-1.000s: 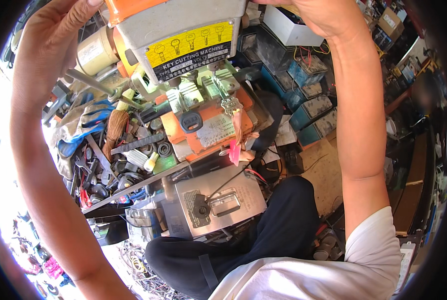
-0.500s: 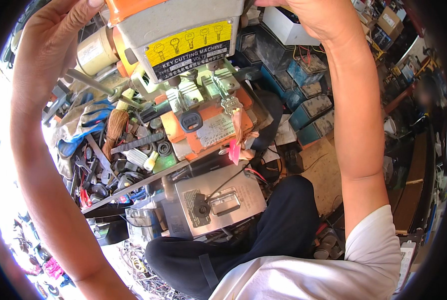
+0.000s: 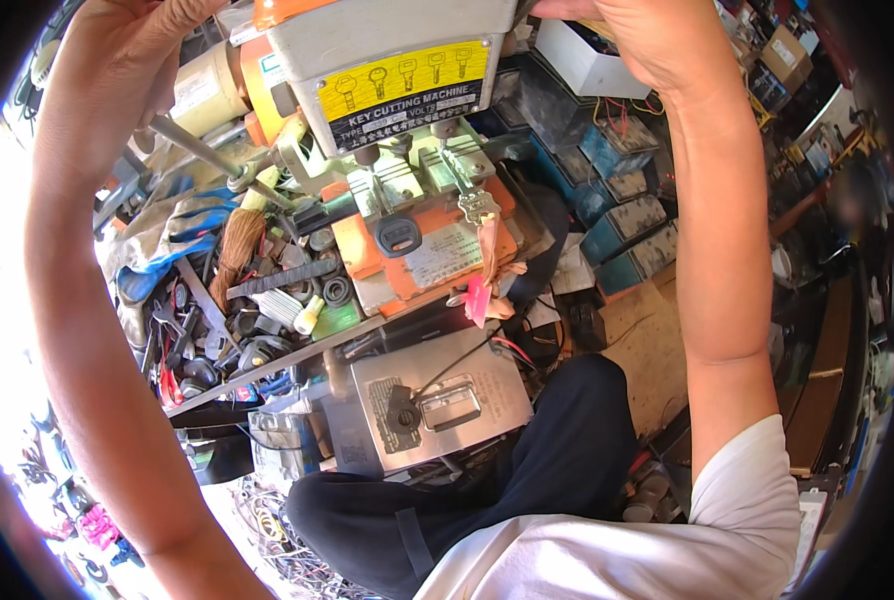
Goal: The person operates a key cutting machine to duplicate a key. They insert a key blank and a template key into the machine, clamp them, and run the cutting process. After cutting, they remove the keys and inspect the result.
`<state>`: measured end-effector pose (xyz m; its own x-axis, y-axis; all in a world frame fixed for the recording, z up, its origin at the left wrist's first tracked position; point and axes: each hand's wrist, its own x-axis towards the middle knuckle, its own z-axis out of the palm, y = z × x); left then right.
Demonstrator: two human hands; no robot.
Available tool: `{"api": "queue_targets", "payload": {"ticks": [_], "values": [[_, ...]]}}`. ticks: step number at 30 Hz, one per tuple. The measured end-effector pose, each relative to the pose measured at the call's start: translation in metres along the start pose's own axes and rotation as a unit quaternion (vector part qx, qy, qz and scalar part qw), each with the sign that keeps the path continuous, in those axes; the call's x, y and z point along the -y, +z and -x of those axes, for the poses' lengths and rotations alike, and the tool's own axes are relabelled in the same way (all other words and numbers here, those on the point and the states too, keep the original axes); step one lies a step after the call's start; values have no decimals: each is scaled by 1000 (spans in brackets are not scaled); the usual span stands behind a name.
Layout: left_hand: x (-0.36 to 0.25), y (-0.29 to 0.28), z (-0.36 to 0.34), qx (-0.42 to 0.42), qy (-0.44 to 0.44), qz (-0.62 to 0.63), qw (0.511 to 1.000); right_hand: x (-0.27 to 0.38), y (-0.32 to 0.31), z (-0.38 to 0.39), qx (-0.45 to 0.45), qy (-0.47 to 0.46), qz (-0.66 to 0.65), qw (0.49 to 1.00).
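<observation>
A key cutting machine [image 3: 422, 40] with a grey housing, orange top and yellow picture label stands at the top centre. My left hand [image 3: 127, 60] is raised at its left, fingers curled and thumb reaching toward the orange top; the fingertips run out of view. On the other side my right hand [image 3: 632, 30] is beside the housing's upper right edge, most of its fingers cut off by the frame. Under the housing, one clamp holds a black-headed key [image 3: 398, 236], the other a metal key [image 3: 478, 207] with a pink tag [image 3: 479, 300] hanging below.
Left of the machine lie a worn blue-grey glove [image 3: 172, 240], a small straw brush [image 3: 239, 245] and a heap of tools and parts [image 3: 217, 335]. A metal box [image 3: 487, 375] sits below the bench edge. Dirty batteries [image 3: 622, 220] are stacked at the right.
The machine, its keys and the bench clutter appear slightly farther right in the picture. Both hands keep about the same places beside the housing.
</observation>
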<state>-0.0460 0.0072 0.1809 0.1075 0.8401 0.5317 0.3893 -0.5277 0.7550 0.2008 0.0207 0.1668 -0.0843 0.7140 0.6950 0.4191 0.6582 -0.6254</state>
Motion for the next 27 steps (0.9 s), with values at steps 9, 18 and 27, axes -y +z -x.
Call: {"api": "queue_targets", "payload": {"ticks": [9,18,27], "values": [[16,-20,-17,-12,-36,-134,990,15,5,6,1,19,11,1000],[37,-28,-15,18,93,-126,988,13,6,4,0,12,5,1000],[39,-25,-11,34,151,-74,985,14,6,-2,6,50,2,999]]}}
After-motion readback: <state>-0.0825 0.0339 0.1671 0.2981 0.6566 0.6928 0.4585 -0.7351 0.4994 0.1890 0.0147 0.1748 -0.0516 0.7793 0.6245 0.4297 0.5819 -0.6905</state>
